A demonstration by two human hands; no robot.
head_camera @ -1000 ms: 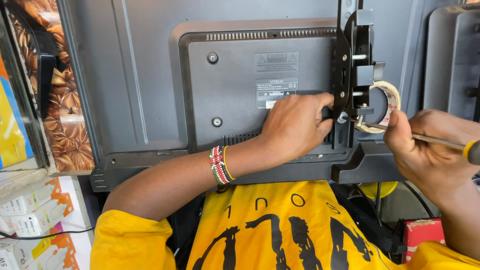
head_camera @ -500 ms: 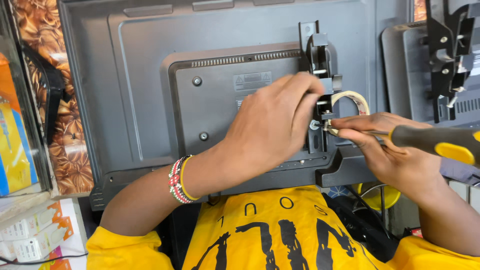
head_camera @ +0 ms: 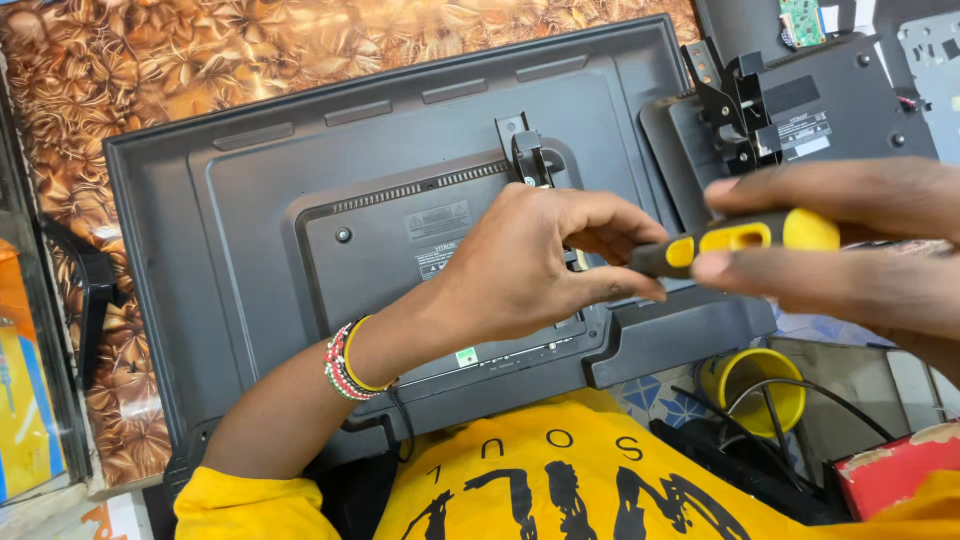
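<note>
A dark grey flat television (head_camera: pixel 250 230) lies face down with its back panel up. A black metal mounting bracket (head_camera: pixel 528 158) stands on that panel. My left hand (head_camera: pixel 540 262), with bead bracelets on the wrist, rests on the panel just below the bracket, fingers curled by the screwdriver's front end. My right hand (head_camera: pixel 850 245) grips a screwdriver (head_camera: pixel 735 238) with a yellow and black handle, held level and pointing left toward the bracket. The tip is hidden behind my left hand.
A second television back (head_camera: pixel 800 110) with its own black bracket lies at the upper right. A yellow cup (head_camera: pixel 752 385) and black cables sit at the lower right, next to a red box (head_camera: pixel 895 470). Brown patterned surface at the top left. Boxes at the left edge.
The view has shifted, so the television sits further left. My right hand with the screwdriver has lifted closer to the camera. My left hand stays below the bracket.
</note>
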